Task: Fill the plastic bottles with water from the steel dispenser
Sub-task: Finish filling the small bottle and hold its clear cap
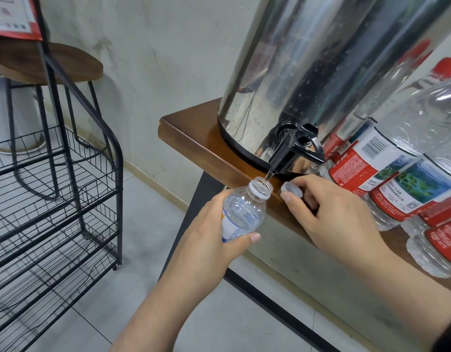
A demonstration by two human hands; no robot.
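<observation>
A tall steel dispenser stands on a wooden table, its black tap jutting over the front edge. My left hand is shut on a small clear plastic bottle with a white and blue label, held with its open mouth right under the tap. A thin stream of water runs into the mouth. My right hand rests on the table edge beside the bottle and pinches the clear bottle cap between thumb and fingers.
Several clear bottles with red labels and red caps crowd the table to the right of the dispenser. A black wire rack stands on the tiled floor at left, with a round wooden stool behind it. A pale wall runs behind.
</observation>
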